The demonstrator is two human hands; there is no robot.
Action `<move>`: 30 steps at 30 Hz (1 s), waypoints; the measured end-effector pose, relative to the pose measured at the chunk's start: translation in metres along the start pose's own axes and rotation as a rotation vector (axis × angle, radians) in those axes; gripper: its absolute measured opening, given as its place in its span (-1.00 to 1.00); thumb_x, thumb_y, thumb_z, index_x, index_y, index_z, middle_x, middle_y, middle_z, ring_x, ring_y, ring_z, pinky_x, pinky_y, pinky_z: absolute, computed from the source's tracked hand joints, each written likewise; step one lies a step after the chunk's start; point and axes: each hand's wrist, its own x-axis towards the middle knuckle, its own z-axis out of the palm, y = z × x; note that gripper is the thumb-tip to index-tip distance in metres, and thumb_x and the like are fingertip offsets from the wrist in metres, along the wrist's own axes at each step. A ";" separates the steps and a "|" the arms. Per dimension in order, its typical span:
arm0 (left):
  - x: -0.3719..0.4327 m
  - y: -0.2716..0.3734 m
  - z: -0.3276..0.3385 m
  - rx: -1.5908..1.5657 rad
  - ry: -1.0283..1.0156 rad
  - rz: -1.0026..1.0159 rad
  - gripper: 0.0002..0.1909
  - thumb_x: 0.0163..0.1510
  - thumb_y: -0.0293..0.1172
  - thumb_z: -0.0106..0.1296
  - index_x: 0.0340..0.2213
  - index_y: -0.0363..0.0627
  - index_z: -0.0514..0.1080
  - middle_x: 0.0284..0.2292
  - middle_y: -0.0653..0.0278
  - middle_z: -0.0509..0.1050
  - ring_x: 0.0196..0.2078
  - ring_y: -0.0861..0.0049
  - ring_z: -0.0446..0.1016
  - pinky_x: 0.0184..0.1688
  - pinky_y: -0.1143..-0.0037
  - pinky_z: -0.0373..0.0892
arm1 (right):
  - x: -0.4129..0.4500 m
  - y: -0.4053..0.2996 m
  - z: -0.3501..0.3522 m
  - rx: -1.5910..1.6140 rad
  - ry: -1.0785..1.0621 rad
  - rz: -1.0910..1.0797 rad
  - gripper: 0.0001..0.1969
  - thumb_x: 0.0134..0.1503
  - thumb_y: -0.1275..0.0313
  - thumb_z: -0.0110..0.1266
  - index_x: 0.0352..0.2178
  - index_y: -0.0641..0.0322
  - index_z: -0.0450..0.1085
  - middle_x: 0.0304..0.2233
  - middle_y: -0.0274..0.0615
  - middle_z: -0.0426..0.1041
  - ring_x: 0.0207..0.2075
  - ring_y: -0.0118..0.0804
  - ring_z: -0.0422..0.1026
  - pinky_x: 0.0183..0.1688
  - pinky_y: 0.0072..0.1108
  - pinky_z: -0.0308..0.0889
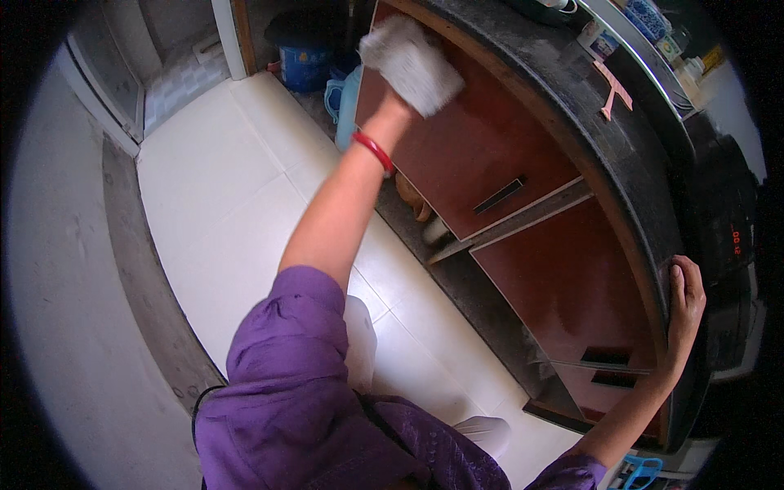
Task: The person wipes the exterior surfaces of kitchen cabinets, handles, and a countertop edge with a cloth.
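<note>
My left hand [398, 101] is mostly covered by a blurred white-grey cloth [422, 67], which lies against the upper part of a dark red cabinet door [478, 135]. A red bangle [373, 154] circles that wrist. My right hand [687, 285] rests on the edge of the dark stone countertop [612, 147], fingers over the top, holding nothing that I can see. A second red cabinet door [569, 275] stands between the two hands, lower down. The fingers under the cloth are hidden.
A pink scraper-like tool [614, 89] and a cup [597, 41] are on the countertop. Beside the cabinet stand a blue bucket [304, 66] and a light-blue plastic jug [348, 104]. Brown objects [413, 196] sit beneath the doors. A wall [79, 257] runs opposite, past the tiled floor [214, 184].
</note>
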 end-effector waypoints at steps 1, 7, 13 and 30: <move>0.016 -0.031 0.012 -0.053 0.141 -0.022 -0.80 -0.13 -0.25 -0.02 -0.47 -0.09 0.39 -0.45 0.18 0.38 -0.37 0.31 0.33 -0.28 0.38 0.27 | 0.001 -0.001 0.001 0.004 0.005 -0.010 -0.69 0.09 0.20 -0.14 -0.27 0.16 0.37 -0.31 -0.21 0.37 -0.25 -0.34 0.33 -0.12 -0.57 0.18; -0.017 -0.077 0.068 -0.318 0.420 -0.348 -0.88 -0.13 -0.38 -0.09 -0.62 -0.11 0.38 -0.56 0.17 0.38 -0.45 0.34 0.35 -0.40 0.41 0.28 | 0.006 0.002 0.015 0.029 0.014 -0.062 -0.78 0.11 0.33 -0.14 -0.28 0.20 0.36 -0.31 -0.21 0.37 -0.26 -0.36 0.34 -0.17 -0.58 0.21; -0.128 -0.049 0.079 -0.171 0.281 -0.337 -0.84 -0.31 -0.46 -0.10 -0.58 -0.01 0.43 -0.49 0.18 0.40 -0.38 0.22 0.35 -0.39 0.36 0.25 | 0.001 0.003 0.014 -0.012 0.042 -0.034 -0.73 0.12 0.25 -0.17 -0.25 0.11 0.37 -0.31 -0.23 0.37 -0.25 -0.35 0.35 -0.14 -0.58 0.24; -0.134 0.030 0.064 -1.293 0.161 -1.764 -0.59 0.11 -0.33 -0.38 -0.02 -0.19 0.16 -0.04 0.24 0.23 -0.03 0.44 0.20 0.01 0.54 0.10 | 0.000 0.007 0.019 0.023 0.049 0.104 -0.73 0.11 0.26 -0.14 -0.24 0.13 0.36 -0.37 -0.21 0.39 -0.34 -0.37 0.38 -0.26 -0.62 0.27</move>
